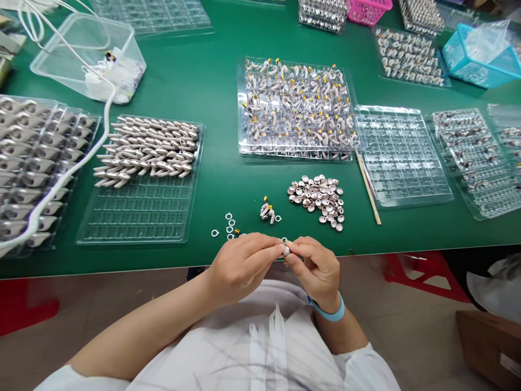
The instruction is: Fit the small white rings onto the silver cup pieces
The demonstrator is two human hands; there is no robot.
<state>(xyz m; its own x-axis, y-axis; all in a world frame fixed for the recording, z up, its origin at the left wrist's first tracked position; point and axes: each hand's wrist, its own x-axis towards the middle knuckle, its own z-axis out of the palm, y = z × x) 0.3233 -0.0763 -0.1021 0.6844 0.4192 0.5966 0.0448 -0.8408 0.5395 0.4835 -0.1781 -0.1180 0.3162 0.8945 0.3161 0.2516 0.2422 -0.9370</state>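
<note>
At the table's front edge my left hand [246, 263] and my right hand [317, 269] meet, fingertips pinched on one small rounded silvery-beige part [286, 250]. A white ring shows at its top; the fingers cover the rest. Just beyond lie a few curved beige pieces with gold-coloured tabs [267, 210]. Several loose white rings [230, 222] are scattered left of them, close to my left hand. To the right is a pile of small round beige caps [319, 198].
A clear tray of curved gold-tabbed pieces [299, 111] stands behind. On the left are a half-filled tray of slim beige shells [138, 231], a clear tub [118, 41] and a white cable [106, 117]. Rightward lie a thin stick [368, 187] and an unfilled tray [407, 157].
</note>
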